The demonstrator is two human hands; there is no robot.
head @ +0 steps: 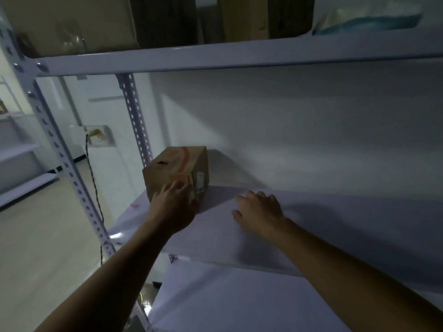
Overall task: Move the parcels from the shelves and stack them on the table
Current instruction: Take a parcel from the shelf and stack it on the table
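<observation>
One box (177,164) sits on the middle shelf (311,224), far back at its left end, close to the rear post (136,116). It is plain brown cardboard. One orange-red tape stripe (184,156) runs across its top and down the near face. One small white label (199,182) is stuck on its right side. The print on the label is too blurred to read, and so is the faint reddish marking on the near face. No brand can be made out.

Two bare hands reach in over the shelf. The left hand (172,206) touches the box's near face, fingers fairly straight and spread against the cardboard, thumb by the near right corner. The right hand (260,212) is just to the right of the box and apart from it, palm down, fingers loosely curled, holding nothing. Whether it touches the shelf cannot be told.

On the upper shelf (239,56) at least three things show from below: a tan carton (79,20) at the left, a brown carton (242,17) near the middle, and a white bag (369,17) with something blue inside at the right. Dark shapes between them are unclear.

One lower shelf (239,295) lies beneath the arms. One wall socket (100,137) is at the left, with one twisted cord (94,188) hanging from it. One small pink mark (134,205) lies at the middle shelf's left edge.
</observation>
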